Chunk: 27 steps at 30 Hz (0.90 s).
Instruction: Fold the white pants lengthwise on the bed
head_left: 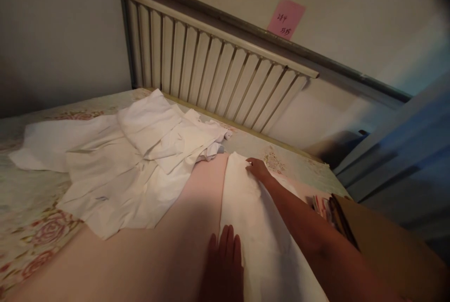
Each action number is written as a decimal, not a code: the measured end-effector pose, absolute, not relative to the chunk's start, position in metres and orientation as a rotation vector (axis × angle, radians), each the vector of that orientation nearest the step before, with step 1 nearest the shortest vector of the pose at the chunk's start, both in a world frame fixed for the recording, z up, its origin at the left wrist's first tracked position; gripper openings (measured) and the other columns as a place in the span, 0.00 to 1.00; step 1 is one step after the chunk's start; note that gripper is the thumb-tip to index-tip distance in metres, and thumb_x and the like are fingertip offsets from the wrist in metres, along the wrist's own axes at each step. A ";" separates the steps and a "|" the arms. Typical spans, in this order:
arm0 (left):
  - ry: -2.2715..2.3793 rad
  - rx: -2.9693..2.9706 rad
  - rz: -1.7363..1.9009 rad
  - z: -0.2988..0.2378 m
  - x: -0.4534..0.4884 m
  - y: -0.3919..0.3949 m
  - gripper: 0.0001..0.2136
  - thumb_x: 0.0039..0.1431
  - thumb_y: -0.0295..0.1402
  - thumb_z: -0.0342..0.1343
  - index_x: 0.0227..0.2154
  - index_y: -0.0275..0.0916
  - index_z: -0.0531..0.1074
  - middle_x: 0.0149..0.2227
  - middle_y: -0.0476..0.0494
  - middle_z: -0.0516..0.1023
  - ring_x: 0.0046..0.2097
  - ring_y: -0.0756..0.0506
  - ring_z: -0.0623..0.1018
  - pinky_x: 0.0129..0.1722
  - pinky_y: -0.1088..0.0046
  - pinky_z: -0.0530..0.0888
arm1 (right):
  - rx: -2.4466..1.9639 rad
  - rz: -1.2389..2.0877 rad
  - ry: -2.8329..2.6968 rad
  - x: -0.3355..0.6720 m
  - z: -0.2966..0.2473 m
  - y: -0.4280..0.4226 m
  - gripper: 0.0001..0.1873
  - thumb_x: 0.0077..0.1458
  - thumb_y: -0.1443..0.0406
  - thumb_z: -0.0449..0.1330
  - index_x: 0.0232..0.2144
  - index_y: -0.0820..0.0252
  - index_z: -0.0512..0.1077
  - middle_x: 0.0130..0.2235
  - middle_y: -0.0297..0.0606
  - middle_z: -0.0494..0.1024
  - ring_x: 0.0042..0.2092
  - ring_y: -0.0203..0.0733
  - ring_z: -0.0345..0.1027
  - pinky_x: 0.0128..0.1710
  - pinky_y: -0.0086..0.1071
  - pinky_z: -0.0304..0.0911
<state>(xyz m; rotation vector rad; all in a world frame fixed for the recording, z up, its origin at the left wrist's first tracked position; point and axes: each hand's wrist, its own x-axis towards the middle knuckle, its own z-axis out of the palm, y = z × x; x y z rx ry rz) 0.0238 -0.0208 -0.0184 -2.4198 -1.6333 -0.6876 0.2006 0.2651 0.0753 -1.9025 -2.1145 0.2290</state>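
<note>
hands (227, 262) on white cloth (262, 231)

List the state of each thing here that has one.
White cloth: laid out long, slightly wrinkled
Heaped cloths: rumpled, overlapping
Left hand: flat, fingers extended
Right hand: fingers bent at white cloth's far end
Pink cover: spread out
Pink note: written on
Curtain: hanging in folds

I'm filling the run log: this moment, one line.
white cloth: on pink surface; left hand: outstretched, cloth's left edge; right hand: cloth's far end; crumpled white pile: farther left

One flat cloth (265, 241), one cloth heap (130, 156), one radiator (218, 67).
</note>
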 end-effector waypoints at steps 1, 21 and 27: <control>-1.630 -2.416 -0.690 -0.018 0.023 -0.021 0.20 0.62 0.35 0.45 0.55 0.36 0.68 0.60 0.35 0.67 0.63 0.37 0.61 0.60 0.49 0.55 | -1.895 0.170 -2.120 0.197 0.074 0.262 0.18 0.49 0.71 0.57 0.44 0.60 0.75 0.40 0.41 0.79 0.43 0.45 0.71 0.45 0.33 0.63; -1.620 -2.447 -0.692 -0.012 0.016 -0.019 0.20 0.63 0.34 0.43 0.55 0.38 0.69 0.61 0.38 0.66 0.63 0.39 0.62 0.61 0.51 0.55 | -1.681 0.002 -2.185 0.175 0.043 0.195 0.26 0.61 0.58 0.53 0.59 0.61 0.62 0.61 0.42 0.64 0.64 0.44 0.53 0.64 0.38 0.47; -1.663 -2.525 -0.634 -0.002 0.016 -0.019 0.20 0.64 0.36 0.43 0.56 0.38 0.68 0.61 0.37 0.65 0.64 0.38 0.61 0.61 0.51 0.55 | -2.081 -0.075 -1.793 0.272 0.080 0.124 0.17 0.62 0.63 0.53 0.52 0.61 0.68 0.54 0.48 0.71 0.56 0.49 0.64 0.58 0.45 0.58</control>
